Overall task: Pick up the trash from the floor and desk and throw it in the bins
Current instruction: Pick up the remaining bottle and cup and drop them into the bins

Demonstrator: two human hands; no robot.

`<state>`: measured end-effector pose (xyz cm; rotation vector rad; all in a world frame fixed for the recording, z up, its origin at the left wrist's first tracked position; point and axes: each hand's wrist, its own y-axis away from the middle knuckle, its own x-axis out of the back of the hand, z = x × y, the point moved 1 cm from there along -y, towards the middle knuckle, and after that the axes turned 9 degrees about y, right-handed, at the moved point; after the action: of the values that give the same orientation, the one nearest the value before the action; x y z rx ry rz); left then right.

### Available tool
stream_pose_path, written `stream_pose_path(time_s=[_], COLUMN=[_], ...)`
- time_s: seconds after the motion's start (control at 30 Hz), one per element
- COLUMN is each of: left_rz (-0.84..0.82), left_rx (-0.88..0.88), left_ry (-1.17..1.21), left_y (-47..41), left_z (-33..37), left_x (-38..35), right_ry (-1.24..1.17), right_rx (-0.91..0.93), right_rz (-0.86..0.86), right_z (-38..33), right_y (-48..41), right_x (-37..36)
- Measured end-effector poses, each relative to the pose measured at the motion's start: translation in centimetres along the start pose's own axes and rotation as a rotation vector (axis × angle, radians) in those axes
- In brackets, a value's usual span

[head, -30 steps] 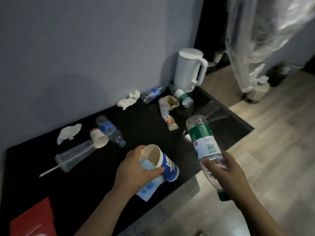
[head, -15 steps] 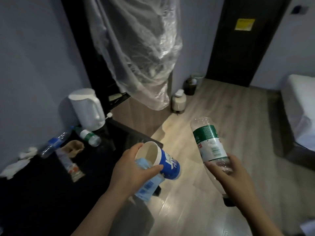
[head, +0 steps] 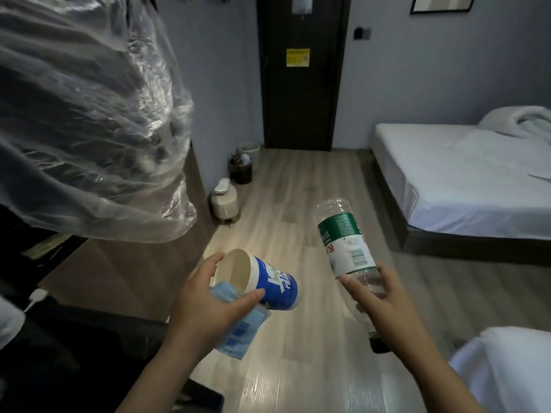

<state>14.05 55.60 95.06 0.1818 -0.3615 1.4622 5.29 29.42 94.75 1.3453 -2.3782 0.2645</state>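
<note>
Left hand [head: 205,299] clamps the cup [head: 268,284] at the rim, thumb over the lip, with a blue packet [head: 238,332] pinned under it. Right hand [head: 384,305] wraps the bottle [head: 343,242] near the neck, base pointing toward the door [head: 301,84]. The hands are apart, both over the floor [head: 298,368], well short of the door.

Handling guess: all three are light.
- **Bottle:** looks empty and thin-walled, dents if squeezed.
- **Cup:** paper, stiffest at the rim.
- **Packet:** limp, likeliest to slip.

Pedal bin [head: 224,204], dark bin [head: 241,171] and pale bin [head: 250,149] sit left of the door, by the wall. The floor is glossy pale plank. Bed [head: 462,180] is right of the door.
</note>
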Motion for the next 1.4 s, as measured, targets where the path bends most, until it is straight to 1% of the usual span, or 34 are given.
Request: stream_pose_path(time_s=[0.23, 0.4, 0.5, 0.67, 0.83, 1.03, 1.2, 1.4], left_rz=[0.019, 0.039, 0.025, 0.022, 0.06, 0.109, 0.168, 0.216], left_rx=[-0.004, -0.043, -0.055, -0.068, -0.087, -0.036, -0.002, 0.032], left_ry=[0.103, 0.034, -0.014, -0.063, -0.08, -0.126, -0.176, -0.185], left_y=[-14.4, -24.7, -29.5, -38.2, -47.3, -57.1, -64.5, -75.4], left_z=[-0.4, 0.3, 0.3, 0.9, 2.3, 3.4, 2.4, -0.4], left_x=[-2.0, -3.3, -5.5, -10.1, -15.6, -20.7, -21.9, -21.8], right_ry=[0.01, 0.003, -0.038, -0.029, -0.017, -0.018, 0.035, 0.108], right_rx=[0.033, 0.049, 0.011, -0.01, 0.012, 0.022, 0.011, -0.025], right_rz=[0.015, 0.038, 0.042, 0.036, -0.005, -0.084, -0.152, -0.203], right_z=[-3.8, -6.6, -6.8, -6.8, -6.6, -7.4, -7.7, -9.1], right_y=[-13.3, -22.2, -27.2, -37.3, -48.9, -62.0, -70.9, -82.0], right_x=[-2.3, -4.3, -4.6, -4.2, -3.8, -3.7, -6.2, -11.9])
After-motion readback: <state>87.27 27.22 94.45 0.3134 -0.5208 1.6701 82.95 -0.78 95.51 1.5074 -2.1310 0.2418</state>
